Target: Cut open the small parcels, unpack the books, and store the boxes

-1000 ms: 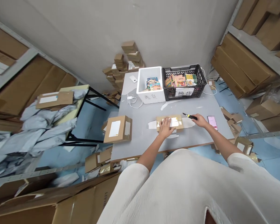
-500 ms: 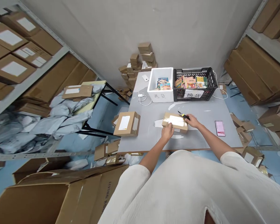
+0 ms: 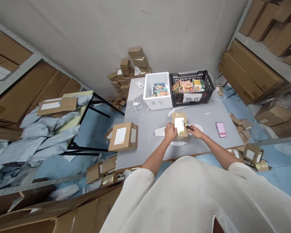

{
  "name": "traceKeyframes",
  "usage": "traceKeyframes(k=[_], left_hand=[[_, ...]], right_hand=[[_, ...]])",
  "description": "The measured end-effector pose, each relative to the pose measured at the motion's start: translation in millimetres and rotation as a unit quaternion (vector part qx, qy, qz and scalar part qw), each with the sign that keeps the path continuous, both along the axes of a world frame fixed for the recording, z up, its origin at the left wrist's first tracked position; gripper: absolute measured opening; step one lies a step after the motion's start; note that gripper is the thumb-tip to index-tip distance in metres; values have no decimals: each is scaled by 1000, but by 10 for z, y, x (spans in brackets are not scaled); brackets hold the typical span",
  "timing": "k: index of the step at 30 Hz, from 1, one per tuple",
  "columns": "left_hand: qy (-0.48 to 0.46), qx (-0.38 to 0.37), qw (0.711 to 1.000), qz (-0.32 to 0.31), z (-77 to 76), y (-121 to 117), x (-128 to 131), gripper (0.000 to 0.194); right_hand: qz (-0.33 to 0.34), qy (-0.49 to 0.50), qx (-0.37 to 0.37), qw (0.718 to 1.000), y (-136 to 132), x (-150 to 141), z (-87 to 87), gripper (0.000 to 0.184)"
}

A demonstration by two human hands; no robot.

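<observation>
A small taped cardboard box (image 3: 180, 116) with a white label on top lies on the grey table (image 3: 145, 149), its long side pointing away from me. My left hand (image 3: 170, 131) grips the box along its left side, fingers curled at the edge. In my right hand (image 3: 196, 132) is a black and yellow utility knife (image 3: 188, 127), its blade pointing up and left over the label. That hand is at the right side of the box.
Behind the box stand a white foam bin (image 3: 157, 104) and a black plastic crate (image 3: 210, 87), both with books inside. A phone (image 3: 221, 129) lies on the right, a larger labelled carton (image 3: 126, 137) at the left edge. Parcels (image 3: 46, 129) pile up on a side table.
The small box has turned from lying crosswise to lengthwise. My left hand went from flat on its top to its left side; my right hand brought the knife in to the box.
</observation>
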State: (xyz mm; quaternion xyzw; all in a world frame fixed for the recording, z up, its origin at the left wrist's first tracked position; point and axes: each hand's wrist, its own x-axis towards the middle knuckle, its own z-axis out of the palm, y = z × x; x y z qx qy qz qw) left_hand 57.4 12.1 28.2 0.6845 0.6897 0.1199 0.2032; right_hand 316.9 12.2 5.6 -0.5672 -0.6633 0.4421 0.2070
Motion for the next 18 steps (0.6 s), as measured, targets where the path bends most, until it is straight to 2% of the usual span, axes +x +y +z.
traceKeyframes(k=[4,7,10,14,18], left_hand=[[14,12,1000,11,26,71,318,63],[14,-2,1000,-21,24,54,580,84],[35,-29,998,-51,1,8,732,99],[57,-59,990,-118,-5,-25,656,108],[68,-68,969,-230,63,-23,325,112]], right_hand=[[-61,-2,-6,998,95,89,17,35],[-80,-9,-2,997,145,184,36,37],[-84,-18,-9,996,144,227,50,38],[-101,-30,8,994,141,212,62,35],[-128,-5,3,992,164,165,58,34]])
